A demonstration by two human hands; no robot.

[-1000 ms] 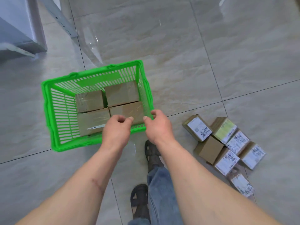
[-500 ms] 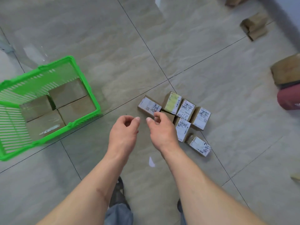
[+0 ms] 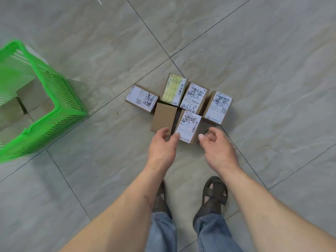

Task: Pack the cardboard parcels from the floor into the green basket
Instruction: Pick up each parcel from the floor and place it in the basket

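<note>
Several small cardboard parcels lie clustered on the tiled floor ahead of me. The nearest one, a parcel with a white label (image 3: 189,126), sits between my hands. My left hand (image 3: 162,144) is open, its thumb touching that parcel's near left corner. My right hand (image 3: 216,144) is open just to the parcel's right, fingers curled, holding nothing. A plain brown parcel (image 3: 164,117) lies to the left of the labelled one. The green basket (image 3: 54,106) stands at the left edge, with several brown parcels (image 3: 31,99) inside.
Behind the nearest parcels lie one with a yellow-green label (image 3: 173,90) and three more with white labels (image 3: 142,99), (image 3: 194,97), (image 3: 219,106). My feet in dark sandals (image 3: 212,195) stand just behind my hands. Grey floor tiles surround everything.
My view and both hands have swung from the basket to the parcel cluster. The hands have spread apart and come down around the nearest labelled parcel.
</note>
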